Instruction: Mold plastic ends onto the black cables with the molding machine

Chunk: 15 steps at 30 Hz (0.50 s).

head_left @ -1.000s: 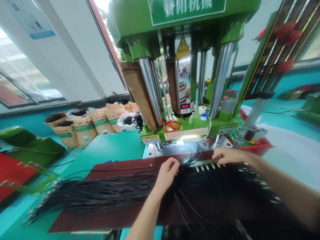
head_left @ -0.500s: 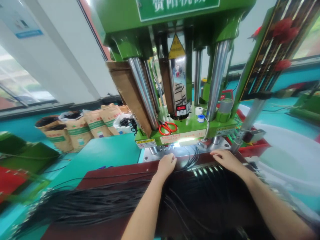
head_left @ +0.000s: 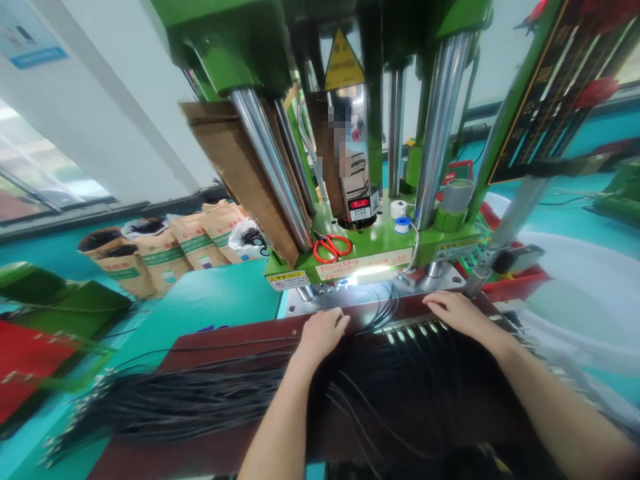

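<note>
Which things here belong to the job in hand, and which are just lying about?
Apparently in use:
black cables between and beside the left hand and right hand
dark red board under them
green press, cables reaching its base

Probably just lying about:
red-handled scissors
blue spool
cardboard
paper sacks

Single view, head-worn: looks forward and down over both forearms to the hands [head_left: 323, 333], close in, at mid-frame below centre. Press [head_left: 370, 250] fills the upper middle, its top cut off by the frame; desk [head_left: 225, 283] runs out to the left, with paper sacks [head_left: 160, 257] and wall [head_left: 135, 107] farther back.
</note>
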{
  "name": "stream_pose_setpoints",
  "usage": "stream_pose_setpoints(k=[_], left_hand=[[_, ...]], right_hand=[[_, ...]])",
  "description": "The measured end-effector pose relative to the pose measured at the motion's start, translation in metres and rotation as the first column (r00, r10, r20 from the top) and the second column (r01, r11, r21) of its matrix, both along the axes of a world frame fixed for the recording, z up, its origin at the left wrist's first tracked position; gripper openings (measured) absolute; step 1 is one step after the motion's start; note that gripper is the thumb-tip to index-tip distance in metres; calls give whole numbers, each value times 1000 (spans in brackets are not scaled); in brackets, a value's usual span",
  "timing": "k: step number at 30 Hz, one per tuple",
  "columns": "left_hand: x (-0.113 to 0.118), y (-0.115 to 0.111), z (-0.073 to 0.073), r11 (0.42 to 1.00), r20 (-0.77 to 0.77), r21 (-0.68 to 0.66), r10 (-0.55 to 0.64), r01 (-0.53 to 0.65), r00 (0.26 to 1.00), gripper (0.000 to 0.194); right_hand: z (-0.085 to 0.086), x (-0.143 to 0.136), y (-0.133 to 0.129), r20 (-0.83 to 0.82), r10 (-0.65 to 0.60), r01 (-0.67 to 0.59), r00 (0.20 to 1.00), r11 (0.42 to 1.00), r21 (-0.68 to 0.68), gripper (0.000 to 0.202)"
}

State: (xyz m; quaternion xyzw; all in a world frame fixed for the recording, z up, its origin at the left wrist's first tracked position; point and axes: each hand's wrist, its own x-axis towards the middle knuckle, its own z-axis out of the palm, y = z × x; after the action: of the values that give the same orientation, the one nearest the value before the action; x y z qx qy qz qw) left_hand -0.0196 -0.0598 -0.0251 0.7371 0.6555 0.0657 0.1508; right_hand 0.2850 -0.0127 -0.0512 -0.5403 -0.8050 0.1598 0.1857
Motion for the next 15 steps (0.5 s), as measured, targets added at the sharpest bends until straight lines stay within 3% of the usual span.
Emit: stream_pose_setpoints(k=[9,12,15], left_hand=[[0,-7,-1,977,25,-83,-195,196,981,49],[3,-5,-5,986,42,-59,-151,154,988,48],[6,-1,-9,999,70,15,-36,35,997,43]], right_hand=[[-1,1,-1,-16,2,-2,1000,1000,-10,30],[-2,1,0,-16,1,-1,1000,1000,-7,29],[-3,2,1,-14,-2,2,1000,1000,-4,29]])
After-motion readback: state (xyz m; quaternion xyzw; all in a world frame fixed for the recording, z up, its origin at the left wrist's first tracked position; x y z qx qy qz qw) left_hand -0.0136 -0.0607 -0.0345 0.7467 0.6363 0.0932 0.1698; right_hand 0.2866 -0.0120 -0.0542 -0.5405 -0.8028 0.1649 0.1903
